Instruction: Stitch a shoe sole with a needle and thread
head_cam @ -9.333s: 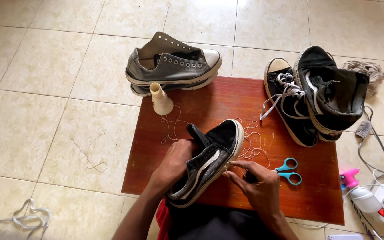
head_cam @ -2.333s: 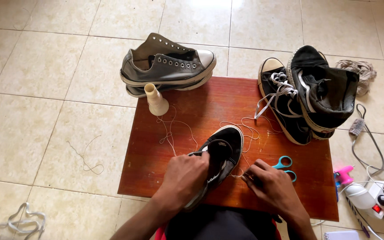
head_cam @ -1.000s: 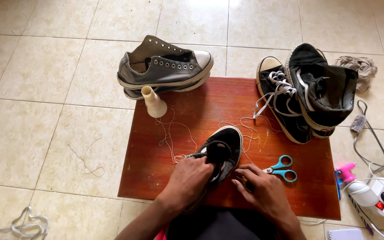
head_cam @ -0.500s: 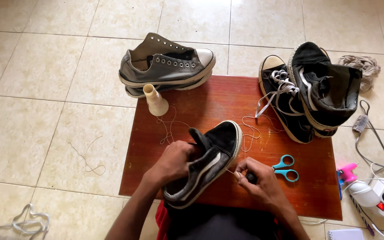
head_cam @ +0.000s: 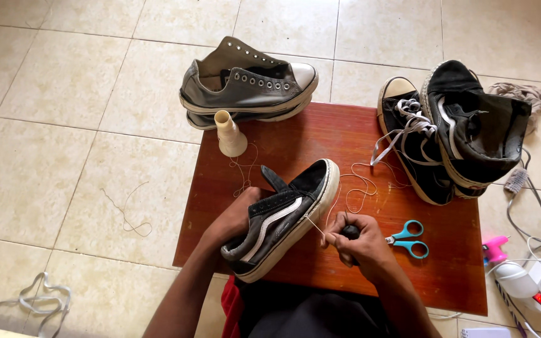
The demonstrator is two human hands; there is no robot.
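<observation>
A black sneaker with a white stripe [head_cam: 281, 220] is held tilted on its side above the red-brown tabletop [head_cam: 320, 144], the left hand [head_cam: 236, 219] closed round its upper. A dark-handled tool [head_cam: 349, 232] is pinched in the right hand's [head_cam: 359, 243] grip beside the sole, blue scissors [head_cam: 408, 238] lying just right

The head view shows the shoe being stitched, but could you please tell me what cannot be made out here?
- Tool in the right hand: only a dark stub shows; the fingers hide the rest.
- Left hand: its fingers are hidden behind the black shoe.
- Thread at the sole: too thin to see where it enters.
- White devices: cut off by the right edge.
</observation>
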